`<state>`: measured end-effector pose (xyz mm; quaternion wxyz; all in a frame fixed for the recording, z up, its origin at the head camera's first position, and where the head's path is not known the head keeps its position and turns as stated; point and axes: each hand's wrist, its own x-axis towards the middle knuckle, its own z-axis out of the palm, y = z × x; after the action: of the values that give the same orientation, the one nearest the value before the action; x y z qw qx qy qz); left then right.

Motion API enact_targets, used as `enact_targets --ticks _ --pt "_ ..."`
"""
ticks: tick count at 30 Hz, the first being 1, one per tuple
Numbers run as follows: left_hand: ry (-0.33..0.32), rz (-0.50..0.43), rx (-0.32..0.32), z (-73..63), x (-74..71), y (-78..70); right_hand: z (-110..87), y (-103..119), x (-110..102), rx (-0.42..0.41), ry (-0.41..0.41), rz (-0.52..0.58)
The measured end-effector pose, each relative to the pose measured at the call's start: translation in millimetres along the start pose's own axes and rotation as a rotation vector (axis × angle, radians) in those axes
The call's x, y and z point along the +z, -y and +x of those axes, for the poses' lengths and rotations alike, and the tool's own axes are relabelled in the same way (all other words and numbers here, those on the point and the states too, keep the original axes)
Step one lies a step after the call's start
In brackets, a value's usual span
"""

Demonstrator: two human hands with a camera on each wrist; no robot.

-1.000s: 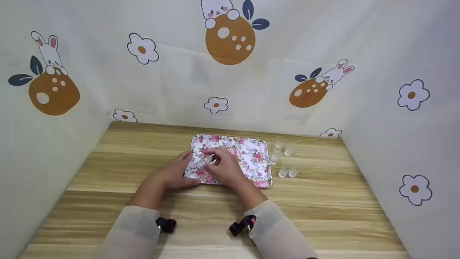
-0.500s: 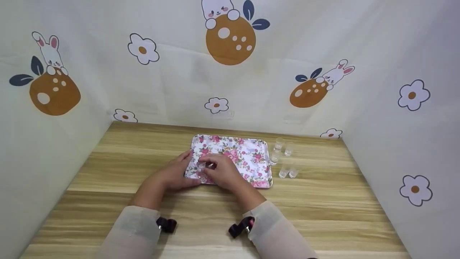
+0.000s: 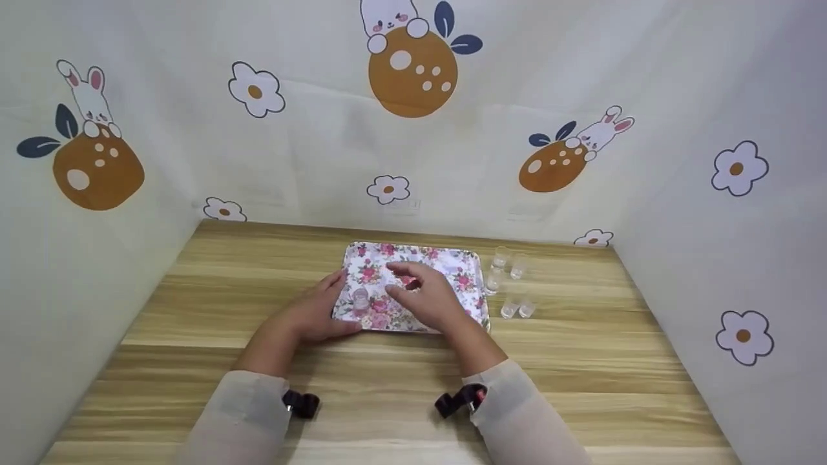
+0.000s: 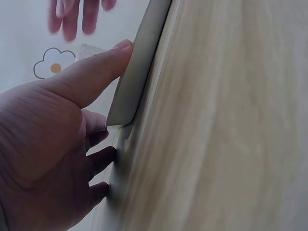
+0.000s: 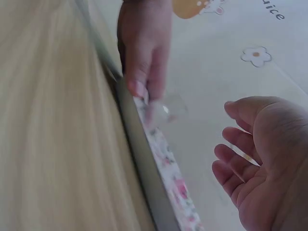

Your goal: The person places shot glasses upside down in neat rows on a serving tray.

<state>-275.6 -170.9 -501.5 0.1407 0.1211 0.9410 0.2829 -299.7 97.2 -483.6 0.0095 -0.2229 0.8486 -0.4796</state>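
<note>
A small clear shot glass (image 3: pixel 360 300) stands on the left part of a floral tray (image 3: pixel 446 265). My left hand (image 3: pixel 316 313) holds the tray at its front left corner. In the left wrist view, the thumb of the left hand (image 4: pixel 53 130) lies against the tray's pale side wall (image 4: pixel 139 72) and its other fingers curl near the corner. Over the middle of the tray hovers my right hand (image 3: pixel 426 297), fingers loosely bent around nothing. The right wrist view shows the right hand (image 5: pixel 269 163) apart from the blurry glass (image 5: pixel 173 109).
Several more clear shot glasses (image 3: pixel 517 266) stand on the wooden table (image 3: pixel 568 374) close to the tray's right edge. Printed cloth walls (image 3: pixel 310 148) enclose the table at the back and both sides.
My right hand lowered the shot glass onto the tray's left part, let go and drew back to the right. The left hand kept its place at the tray's corner.
</note>
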Motion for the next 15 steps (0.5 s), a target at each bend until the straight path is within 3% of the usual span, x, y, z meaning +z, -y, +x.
enact_targets --ticks 9,15 --pt "0.004 -0.02 -0.004 -1.9 1.0 1.9 -26.8 -25 -61 0.053 -0.15 -0.02" --pt "0.01 -0.023 -0.004 -1.7 0.5 0.8 -46.3 -41 -98 0.14 -0.212 -0.049"
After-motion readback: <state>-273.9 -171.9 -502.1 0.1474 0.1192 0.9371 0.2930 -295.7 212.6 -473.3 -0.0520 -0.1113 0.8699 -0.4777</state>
